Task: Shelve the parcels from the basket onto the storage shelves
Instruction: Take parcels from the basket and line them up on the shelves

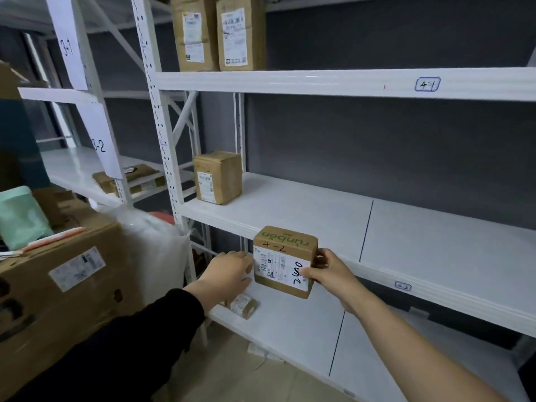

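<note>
parcel [285,256] held between left grip [232,274], right grip [327,274]

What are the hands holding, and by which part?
Small cardboard box, by its sides: left hand on the left side, right hand pinching the right edge, thumb on the label.

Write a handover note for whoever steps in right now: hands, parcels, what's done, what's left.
Hands: left hand and right hand both grip the small brown cardboard parcel, handwritten 4-2, held in the air before the white metal middle shelf.
Done: one brown cardboard box stands at that shelf's back left; two tall brown boxes stand on the top shelf.
Left: set this parcel down. The basket is out of view.
</note>
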